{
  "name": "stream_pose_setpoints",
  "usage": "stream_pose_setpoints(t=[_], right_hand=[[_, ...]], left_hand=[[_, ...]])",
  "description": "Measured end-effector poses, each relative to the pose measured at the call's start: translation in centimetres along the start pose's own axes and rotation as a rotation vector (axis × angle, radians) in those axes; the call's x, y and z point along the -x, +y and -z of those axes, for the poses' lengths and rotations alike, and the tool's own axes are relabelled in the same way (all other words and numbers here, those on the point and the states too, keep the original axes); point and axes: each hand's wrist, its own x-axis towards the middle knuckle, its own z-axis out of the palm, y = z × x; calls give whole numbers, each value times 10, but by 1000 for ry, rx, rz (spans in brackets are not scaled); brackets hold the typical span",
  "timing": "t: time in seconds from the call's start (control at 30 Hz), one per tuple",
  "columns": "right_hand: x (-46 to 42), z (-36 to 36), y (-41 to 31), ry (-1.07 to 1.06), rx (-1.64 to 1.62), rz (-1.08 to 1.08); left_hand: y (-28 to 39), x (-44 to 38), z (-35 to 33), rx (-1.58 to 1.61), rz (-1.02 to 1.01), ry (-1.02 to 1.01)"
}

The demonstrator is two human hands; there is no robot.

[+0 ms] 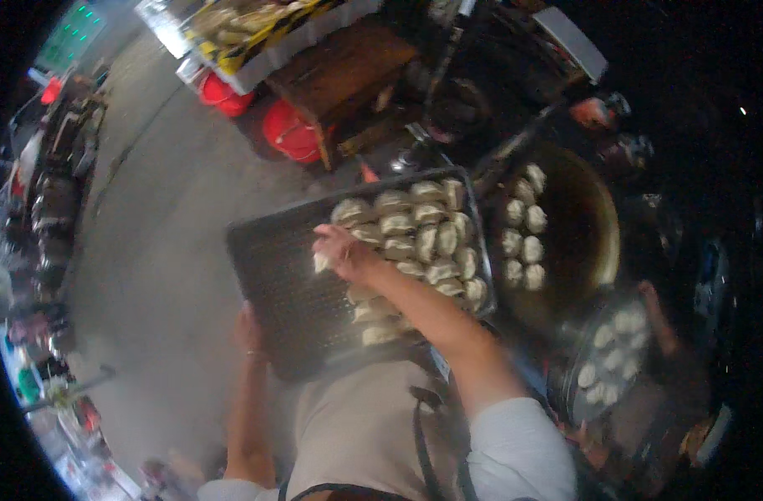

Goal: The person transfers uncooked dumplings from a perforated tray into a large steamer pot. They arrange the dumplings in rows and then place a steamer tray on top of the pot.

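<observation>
A dark rectangular tray with a perforated bottom (293,294) is held in front of my apron. My left hand (248,329) grips its left rim, and the fingers under the tray are hidden. Rows of pale filled dumplings (428,241) cover the right part of the tray. Over the left edge of these rows is my right hand (347,253), with a pale dumpling (322,262) at its fingers. Blur hides exactly how the fingers close on it. My right forearm covers some of the dumplings below.
Right of the tray, a wide round pan (582,219) contains two columns of dumplings (524,244). Another person's hand (660,319) is beside a round tray of dumplings (613,357) at the lower right. Beyond stand a wooden table (350,69) and red buckets (290,131).
</observation>
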Motion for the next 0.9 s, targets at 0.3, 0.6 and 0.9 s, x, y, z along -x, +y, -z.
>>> stream_pose_setpoints(t=[0.3,0.6,0.9], right_hand=[[-5,40,31,115,-1154,-692],[-9,-18,-38,-397,204,50],[-21,58,14,-474,187,-123]], left_hand=[[-26,-14,2,203,-42,52],[-25,-22,4,23,-65,70],[-12,-7,-1,90,-21,105]])
